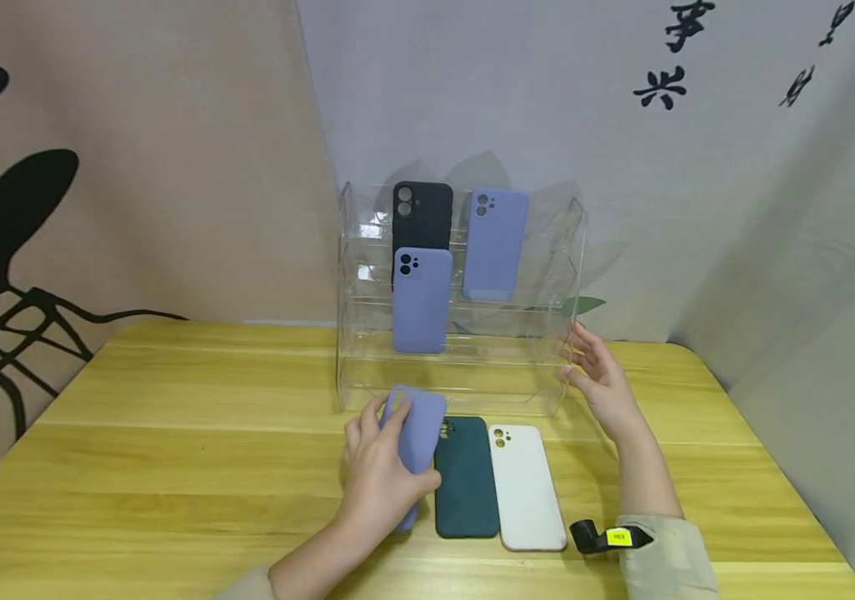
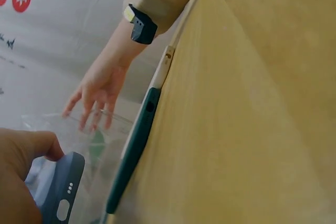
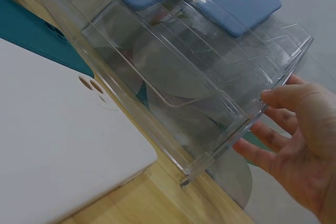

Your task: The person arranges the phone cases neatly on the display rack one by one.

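My left hand [image 1: 382,475] grips a lavender phone case [image 1: 422,429] by its sides, tilted a little above the table. In the left wrist view, the thumb presses against this case [image 2: 65,187], whose end shows a port cutout. At the right side of a clear acrylic display rack [image 1: 472,375], my right hand [image 1: 600,387] holds the side panel. The right wrist view shows its thumb on the near side of that panel and the fingers beyond it. A dark green phone case [image 1: 467,479] and a white phone case [image 1: 528,492] lie side by side before the rack.
On the rack stand a black phone case [image 1: 422,212], a lavender case [image 1: 422,304] in front of it and another lavender case [image 1: 495,246] to the right. A fabric backdrop [image 1: 210,167] with dark printed shapes rises behind the wooden table [image 1: 172,467].
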The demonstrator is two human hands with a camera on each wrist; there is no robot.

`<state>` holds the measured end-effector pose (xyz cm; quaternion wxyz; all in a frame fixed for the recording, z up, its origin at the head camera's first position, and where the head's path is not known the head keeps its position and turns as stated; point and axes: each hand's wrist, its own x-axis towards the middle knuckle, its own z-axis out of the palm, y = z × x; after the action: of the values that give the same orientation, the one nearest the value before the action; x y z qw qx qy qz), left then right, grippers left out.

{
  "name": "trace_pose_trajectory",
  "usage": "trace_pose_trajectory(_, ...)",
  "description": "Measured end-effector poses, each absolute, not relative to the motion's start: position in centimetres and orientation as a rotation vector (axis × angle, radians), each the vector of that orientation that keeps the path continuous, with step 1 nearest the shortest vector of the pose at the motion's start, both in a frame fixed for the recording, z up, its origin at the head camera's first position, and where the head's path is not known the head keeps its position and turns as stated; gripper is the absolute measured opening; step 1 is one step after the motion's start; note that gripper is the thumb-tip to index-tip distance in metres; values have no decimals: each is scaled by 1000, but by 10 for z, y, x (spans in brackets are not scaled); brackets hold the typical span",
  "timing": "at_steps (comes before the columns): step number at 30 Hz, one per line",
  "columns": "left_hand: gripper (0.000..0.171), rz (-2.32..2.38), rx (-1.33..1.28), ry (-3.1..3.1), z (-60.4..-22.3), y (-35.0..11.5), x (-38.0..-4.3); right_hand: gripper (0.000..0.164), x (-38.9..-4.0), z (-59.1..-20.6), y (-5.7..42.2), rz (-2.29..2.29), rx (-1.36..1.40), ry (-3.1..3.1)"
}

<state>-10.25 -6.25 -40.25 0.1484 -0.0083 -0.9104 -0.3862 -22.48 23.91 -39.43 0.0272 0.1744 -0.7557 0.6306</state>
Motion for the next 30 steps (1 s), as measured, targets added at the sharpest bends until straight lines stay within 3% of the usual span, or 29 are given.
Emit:
trace_pose_trajectory(14,89,-1165,-201,-2363,-373,-37,-121,68,-225,-396,241,1955,518,-2346)
trace_pose_trajectory(30,84,-1074,-352,-2036,-345,-2,-178,66,-227,-398,241,1970,562,-2312)
